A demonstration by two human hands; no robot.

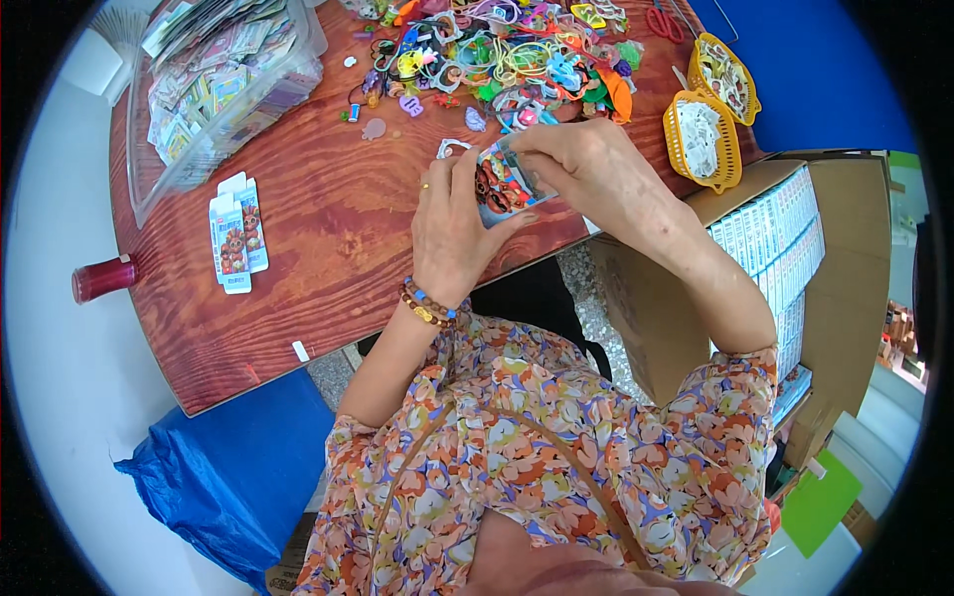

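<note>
Above the table's near edge, my two hands meet around a small printed box (pixel 500 187) with red, brown and blue pictures. My left hand (pixel 447 223) grips it from the left, thumb along its lower edge. At its upper right end my right hand (pixel 586 159) pinches with bent fingers; whether something else is between those fingertips is hidden. A white loop-shaped piece (pixel 452 148) lies just beyond my left fingertips. Farther left, flattened printed boxes (pixel 237 236) of similar pattern overlap on the table.
Small colourful trinkets and cords (pixel 497 60) heap at the far side, near red scissors (pixel 664 22). A clear bin (pixel 149 179) of cards stands far left. Yellow baskets (pixel 730 164) hold small pieces at right, above a carton (pixel 656 328) packed with boxes. A red jar (pixel 102 279) sits left.
</note>
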